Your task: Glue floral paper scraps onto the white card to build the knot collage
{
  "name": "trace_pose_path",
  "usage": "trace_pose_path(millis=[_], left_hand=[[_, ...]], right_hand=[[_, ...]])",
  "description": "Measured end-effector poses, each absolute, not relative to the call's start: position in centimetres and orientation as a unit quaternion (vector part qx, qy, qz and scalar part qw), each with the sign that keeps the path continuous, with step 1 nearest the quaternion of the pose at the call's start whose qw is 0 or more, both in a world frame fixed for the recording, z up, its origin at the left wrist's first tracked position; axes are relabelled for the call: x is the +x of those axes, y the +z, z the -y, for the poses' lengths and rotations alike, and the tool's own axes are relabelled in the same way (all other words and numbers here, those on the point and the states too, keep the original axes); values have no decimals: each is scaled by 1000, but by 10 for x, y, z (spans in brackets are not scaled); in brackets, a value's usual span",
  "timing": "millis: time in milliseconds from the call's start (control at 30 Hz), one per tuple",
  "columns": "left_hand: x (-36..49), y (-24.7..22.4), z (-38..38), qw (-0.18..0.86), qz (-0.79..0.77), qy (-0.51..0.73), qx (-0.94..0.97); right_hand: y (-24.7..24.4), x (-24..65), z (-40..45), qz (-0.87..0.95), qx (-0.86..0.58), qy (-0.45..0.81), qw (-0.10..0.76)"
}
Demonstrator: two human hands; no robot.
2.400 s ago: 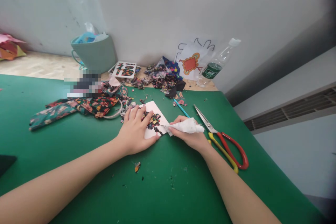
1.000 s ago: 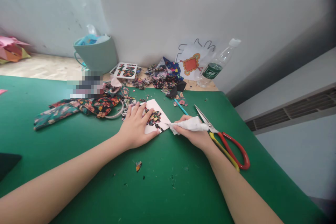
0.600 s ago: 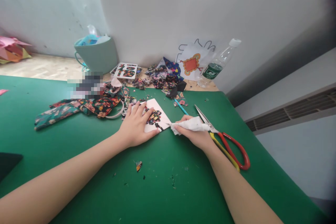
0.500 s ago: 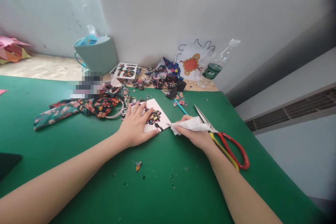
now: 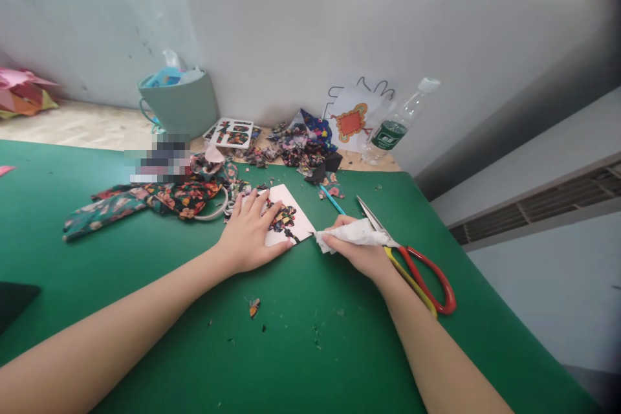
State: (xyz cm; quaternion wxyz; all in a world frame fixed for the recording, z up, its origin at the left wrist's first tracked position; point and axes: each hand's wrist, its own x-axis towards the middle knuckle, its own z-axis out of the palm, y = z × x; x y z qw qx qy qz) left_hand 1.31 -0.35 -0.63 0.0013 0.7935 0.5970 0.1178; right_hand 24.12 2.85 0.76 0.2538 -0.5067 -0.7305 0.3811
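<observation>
My left hand [image 5: 250, 233] lies with its fingers spread on a white card [image 5: 301, 221], pressing it against the green table. Pieces of flowered cloth [image 5: 284, 217] form a dark pattern on the card, partly covered by my fingers. Closed in a pen-like grip, my right hand [image 5: 366, 257] holds a thin pointed tool wrapped in white tissue [image 5: 356, 231]. Its dark tip is close to the card's right corner; whether it touches, I cannot tell. The tissue hides what kind of tool it is. Just right of this hand are scissors [image 5: 400, 247] with red and yellow handles.
Behind the hands lie a light-blue stick [image 5: 333, 199] and a heap of cloth scraps [image 5: 305, 142]. Flowered fabric [image 5: 179, 197] spreads at left. A green mug [image 5: 182, 103], patterned cards [image 5: 234, 132], a drawing [image 5: 352, 119] and a plastic bottle [image 5: 391, 132] stand or lie along the wall.
The view has shifted slightly, so the bottle and scissors appear a little further left. Both hands keep nearly the same place and grip, and the card has not visibly moved.
</observation>
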Motion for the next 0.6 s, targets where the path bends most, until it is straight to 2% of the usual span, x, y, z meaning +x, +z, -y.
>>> trace_pose_path(millis=[367,600], left_hand=[[12,-8,1,-5,-594,117,796],[12,-8,-1,0,-599,128,791]], right_hand=[[13,240,-27,722,-507,388,266],[12,239,-26,664,-499,453,322]])
